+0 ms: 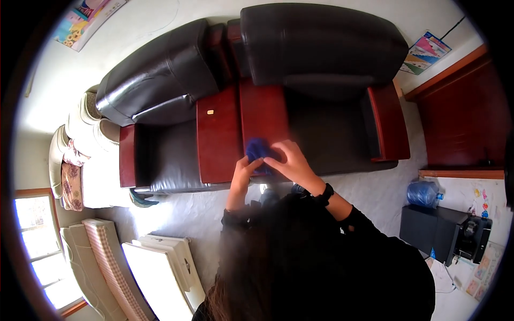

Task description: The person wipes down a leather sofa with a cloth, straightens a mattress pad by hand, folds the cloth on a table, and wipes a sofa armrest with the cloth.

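Note:
A bunched dark blue cloth is held between my two hands over the front of a red wooden armrest. My left hand grips its lower left side, thumb against it. From the right, my right hand pinches the same cloth, its thumb close to the left thumb. Below the wrist on the right sits a black band. On the neighbouring red armrest lies a small pale yellowish piece, too small to name.
Two dark leather armchairs stand against the wall. A white sofa with cushions is at the left, and a white cabinet below it. On the right are a red door, a blue water jug and a black cabinet.

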The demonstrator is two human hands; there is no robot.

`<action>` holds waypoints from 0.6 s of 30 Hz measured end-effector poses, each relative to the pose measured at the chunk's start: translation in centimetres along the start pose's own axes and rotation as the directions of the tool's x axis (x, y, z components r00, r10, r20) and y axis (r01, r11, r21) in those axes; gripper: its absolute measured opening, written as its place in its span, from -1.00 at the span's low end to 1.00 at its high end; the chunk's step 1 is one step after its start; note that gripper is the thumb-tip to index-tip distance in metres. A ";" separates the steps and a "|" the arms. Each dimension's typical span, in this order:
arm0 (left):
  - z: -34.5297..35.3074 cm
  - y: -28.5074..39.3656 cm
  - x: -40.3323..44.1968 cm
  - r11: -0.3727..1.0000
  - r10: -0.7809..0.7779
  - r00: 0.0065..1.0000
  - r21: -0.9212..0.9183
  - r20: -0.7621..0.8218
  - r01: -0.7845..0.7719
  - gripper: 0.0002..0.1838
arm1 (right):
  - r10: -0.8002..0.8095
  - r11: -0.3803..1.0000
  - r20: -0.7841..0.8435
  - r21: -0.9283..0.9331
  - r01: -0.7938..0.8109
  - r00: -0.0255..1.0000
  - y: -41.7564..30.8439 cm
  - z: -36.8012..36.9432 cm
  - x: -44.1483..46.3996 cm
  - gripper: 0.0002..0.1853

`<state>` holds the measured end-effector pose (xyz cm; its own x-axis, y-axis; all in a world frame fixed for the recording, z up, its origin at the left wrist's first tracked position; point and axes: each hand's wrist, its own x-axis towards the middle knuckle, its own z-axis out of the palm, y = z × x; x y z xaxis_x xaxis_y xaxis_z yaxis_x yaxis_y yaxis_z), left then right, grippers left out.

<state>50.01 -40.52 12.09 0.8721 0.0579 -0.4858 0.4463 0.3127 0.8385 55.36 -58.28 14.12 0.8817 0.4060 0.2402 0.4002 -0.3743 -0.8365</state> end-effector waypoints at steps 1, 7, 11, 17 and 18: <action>0.1 -0.2 -0.1 0.996 0.031 0.999 0.080 0.039 -0.034 -0.76 | 0.000 1.000 0.003 0.005 0.000 1.000 0.4 0.2 0.0 -0.55; 1.1 -0.1 -0.9 0.962 0.068 0.994 0.259 0.084 -0.087 -0.76 | 0.044 0.994 0.059 -0.100 -0.037 0.997 0.7 -0.2 0.2 -0.66; 2.3 -0.1 -1.0 0.976 -0.015 0.998 0.218 0.053 0.003 -0.76 | 0.163 0.974 0.072 -0.171 -0.149 0.984 0.8 -1.1 0.1 -0.74; 1.9 -1.0 0.0 0.973 -0.102 0.991 0.200 -0.083 0.117 -0.74 | 0.390 0.753 0.162 0.510 -0.415 0.906 3.0 -2.7 0.0 -0.79; 1.6 -1.4 0.4 0.986 -0.079 0.995 0.142 -0.064 0.087 -0.73 | 0.391 0.753 0.162 0.510 -0.416 0.906 3.9 -2.8 0.0 -0.79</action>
<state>50.06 -42.46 11.17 0.8195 0.0939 -0.5653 0.5447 0.1790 0.8193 57.59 -62.09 12.22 0.9149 0.3568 -0.1889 -0.1927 -0.0254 -0.9809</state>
